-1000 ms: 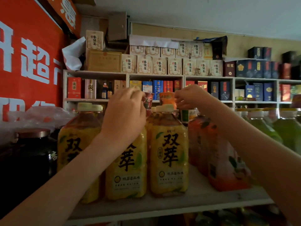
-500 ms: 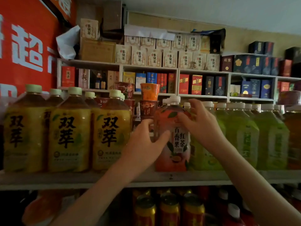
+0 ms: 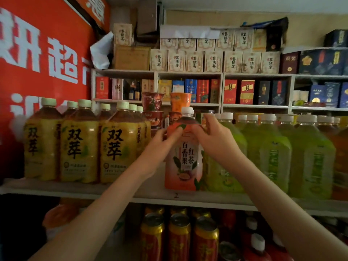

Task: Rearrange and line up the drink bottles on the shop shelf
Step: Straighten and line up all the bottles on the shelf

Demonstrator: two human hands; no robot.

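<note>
Both hands have been raised since the earlier frame, from the belly of the orange-labelled bottle [image 3: 183, 162] to its shoulder, and the right hand [image 3: 214, 142] has been drawn in nearer the neck; the bottle is found at much the same spot on the shelf [image 3: 94, 187]

It stands upright, long axis vertical, at the shelf's front edge, straight ahead of the person and between the two hands. The left hand [image 3: 160, 146] is curled onto the left of the shoulder, with a digit laid across the top of the label. The right hand is wrapped round the right of the shoulder just under the white cap. The bottle is thus held from both sides, and neither hand is the nearer.

A bare stretch of shelf is left between it and the yellow-labelled bottles [image 3: 118, 147] towards the left end, while the green bottles [image 3: 271, 153] stand just beside it on the right, and contact cannot be told. The coming move is judged to turn on that gap: the bottle would be slid sideways along the front edge, or only squared up.

双萃 can be read on the yellow labels, and 百香果 with 红茶 on the orange one. A "2" is marked on the shelf's front edge below the bottle. On the red banner [image 3: 37, 63] a white 超 is made out. Printing on the cream boxes [image 3: 194, 61] and on the cans [image 3: 178, 238] below cannot be read with certainty
</note>
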